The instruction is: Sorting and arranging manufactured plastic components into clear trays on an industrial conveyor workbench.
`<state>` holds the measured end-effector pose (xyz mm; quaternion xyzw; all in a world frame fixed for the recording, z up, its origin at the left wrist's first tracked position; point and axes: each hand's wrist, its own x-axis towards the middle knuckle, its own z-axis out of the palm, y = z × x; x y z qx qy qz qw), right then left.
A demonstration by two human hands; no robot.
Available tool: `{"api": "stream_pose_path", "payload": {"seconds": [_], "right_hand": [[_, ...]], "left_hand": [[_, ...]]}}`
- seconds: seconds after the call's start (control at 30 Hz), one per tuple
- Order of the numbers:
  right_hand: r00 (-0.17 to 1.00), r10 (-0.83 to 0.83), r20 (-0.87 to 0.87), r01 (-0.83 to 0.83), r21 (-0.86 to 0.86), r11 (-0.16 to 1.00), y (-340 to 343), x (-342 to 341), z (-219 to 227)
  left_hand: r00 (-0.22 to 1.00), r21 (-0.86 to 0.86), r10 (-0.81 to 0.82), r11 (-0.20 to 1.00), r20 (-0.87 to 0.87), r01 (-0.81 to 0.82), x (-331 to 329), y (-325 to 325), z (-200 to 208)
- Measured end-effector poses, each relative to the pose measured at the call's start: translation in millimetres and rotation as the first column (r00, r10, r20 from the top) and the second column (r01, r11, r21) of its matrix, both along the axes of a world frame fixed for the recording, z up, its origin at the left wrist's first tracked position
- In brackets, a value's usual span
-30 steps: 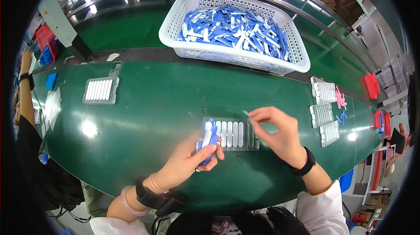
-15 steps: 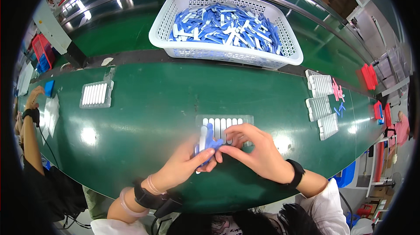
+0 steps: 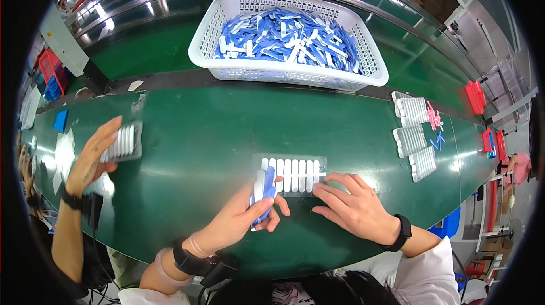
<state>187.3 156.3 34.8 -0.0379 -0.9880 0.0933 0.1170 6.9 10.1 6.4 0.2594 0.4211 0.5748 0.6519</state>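
My left hand (image 3: 244,207) grips a small bundle of blue-and-white plastic sticks (image 3: 264,190), held upright between thumb and fingers at the left end of a clear plastic tray (image 3: 289,194). Several white rounded strips (image 3: 294,175) lie side by side in that tray. My right hand (image 3: 356,205) is open at the tray's right end. Its index fingertip is at the last strip, and the thumb stands apart below. Whether the fingertips touch the strip or the tray edge, I cannot tell.
A white perforated basket (image 3: 295,72) heaped with blue-and-white sticks stands at the back. Filled trays (image 3: 417,137) lie right, beside pink pieces (image 3: 434,116) and blue pieces (image 3: 437,141). At left, a co-worker's hand (image 3: 93,157) reaches over another tray (image 3: 131,154).
My right hand has drawn away from the bundle, rightward to the tray's right end. My left hand still holds the sticks. The co-worker's hand has come over the left tray.
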Motion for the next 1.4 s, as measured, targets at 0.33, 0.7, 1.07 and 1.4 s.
{"api": "stream_pose_path", "payload": {"seconds": [0.33, 0.7, 1.07, 1.4], "right_hand": [[0.987, -0.050, 0.152, 0.081, -0.207, 0.975, 26, -41, -8], [0.977, 0.214, -0.006, -0.212, -0.172, 0.962, -84, -287, -28], [0.968, 0.229, -0.106, -0.251, -0.301, 0.920, -16, -174, -21], [0.763, -0.615, -0.201, 0.608, -0.102, 0.787, 109, 138, 15]], "left_hand": [[0.968, 0.147, -0.253, 0.957, -0.005, 0.251, 0, -4, 8], [0.783, 0.086, -0.620, 0.779, -0.038, 0.621, 4, -15, -8], [0.913, -0.066, -0.407, 0.911, 0.018, 0.407, -1, -10, -3], [0.967, -0.214, -0.251, 0.948, -0.052, 0.235, 2, 0, 5]]}}
